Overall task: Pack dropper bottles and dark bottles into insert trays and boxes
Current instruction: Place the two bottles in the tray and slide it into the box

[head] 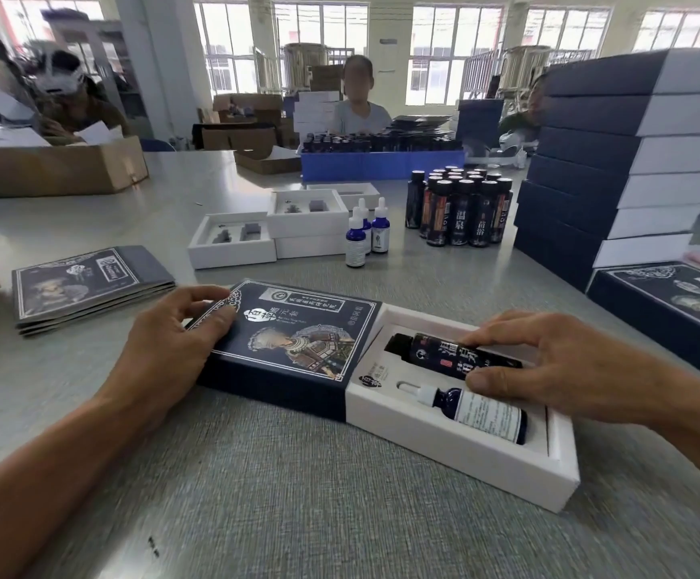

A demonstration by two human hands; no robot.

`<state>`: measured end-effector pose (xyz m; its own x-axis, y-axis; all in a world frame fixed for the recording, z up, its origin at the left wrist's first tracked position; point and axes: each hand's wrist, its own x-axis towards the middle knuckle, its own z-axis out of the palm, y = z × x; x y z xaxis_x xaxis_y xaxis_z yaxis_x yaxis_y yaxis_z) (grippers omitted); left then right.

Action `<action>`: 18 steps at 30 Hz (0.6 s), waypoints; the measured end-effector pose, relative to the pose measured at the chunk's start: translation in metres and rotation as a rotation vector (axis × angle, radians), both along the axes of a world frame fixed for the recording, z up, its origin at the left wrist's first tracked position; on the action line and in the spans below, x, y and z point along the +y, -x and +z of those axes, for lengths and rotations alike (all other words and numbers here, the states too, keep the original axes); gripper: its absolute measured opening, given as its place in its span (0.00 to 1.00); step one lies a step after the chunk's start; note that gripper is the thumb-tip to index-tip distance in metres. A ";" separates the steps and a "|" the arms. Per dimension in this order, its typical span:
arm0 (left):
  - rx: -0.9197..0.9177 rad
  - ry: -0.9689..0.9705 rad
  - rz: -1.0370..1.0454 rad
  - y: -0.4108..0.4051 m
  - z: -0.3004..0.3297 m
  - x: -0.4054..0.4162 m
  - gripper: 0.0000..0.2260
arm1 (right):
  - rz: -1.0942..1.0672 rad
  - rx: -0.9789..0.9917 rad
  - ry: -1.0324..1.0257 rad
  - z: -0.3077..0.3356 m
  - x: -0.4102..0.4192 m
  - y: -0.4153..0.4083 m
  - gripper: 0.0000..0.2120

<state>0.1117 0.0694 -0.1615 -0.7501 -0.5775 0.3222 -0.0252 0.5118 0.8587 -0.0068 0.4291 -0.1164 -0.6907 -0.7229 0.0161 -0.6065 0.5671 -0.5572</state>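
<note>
Tray (457, 449), white, lies on the grey table (256, 495) with both slots filled: dark bottle (436, 353) in the far slot, dropper bottle (477, 411) in the near slot, both on their sides with caps pointing left; tray's left end sits inside the printed navy sleeve (285, 340), roughly half still exposed; judged step: sliding tray into sleeve. Left hand (173, 340) grips the sleeve's left end, fingers curled over its far edge, thumb on top; right hand (557, 369) rests on the tray's contents, fingertips pressing the dark bottle, thumb against the dropper bottle, fingers only slightly bent, not closed round either. Done so far, as judged: one set loaded and part-boxed; tall stack of boxes (632, 160) at right looks finished, though contents cannot be seen. Left to do: three dropper bottles (367, 231) and a cluster of dark bottles (461, 211) stand unpacked mid-table; two empty trays (231, 240) wait beside them; flat sleeves (89, 286) piled at left; more bottles in a blue crate (381, 165) behind.
</note>
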 end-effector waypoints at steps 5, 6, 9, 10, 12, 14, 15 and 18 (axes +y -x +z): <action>-0.050 -0.005 -0.049 -0.001 0.005 -0.001 0.10 | 0.004 0.006 -0.006 -0.001 0.002 0.003 0.23; -0.052 -0.003 -0.053 0.000 0.006 0.000 0.10 | 0.002 0.004 -0.009 -0.001 0.002 0.003 0.24; -0.054 0.006 -0.053 0.001 0.007 0.003 0.09 | -0.004 0.006 -0.009 -0.001 0.002 0.002 0.26; -0.048 0.005 -0.047 0.000 0.007 0.004 0.08 | -0.008 0.007 -0.002 -0.001 0.002 0.002 0.26; -0.038 0.014 -0.038 -0.001 0.006 0.004 0.07 | -0.018 0.007 0.015 -0.002 0.002 0.001 0.23; -0.035 0.030 -0.029 -0.002 0.004 0.004 0.06 | -0.022 0.012 0.025 -0.003 0.002 0.002 0.23; -0.035 0.037 -0.023 -0.003 0.004 0.005 0.06 | -0.021 0.013 0.029 -0.003 0.002 0.002 0.22; -0.022 0.016 -0.004 -0.005 0.002 0.007 0.04 | -0.013 0.011 0.044 -0.004 0.003 0.003 0.22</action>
<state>0.1162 0.0767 -0.1597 -0.7596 -0.5692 0.3145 -0.0420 0.5255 0.8497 -0.0096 0.4326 -0.1204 -0.7000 -0.7120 0.0553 -0.6053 0.5503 -0.5751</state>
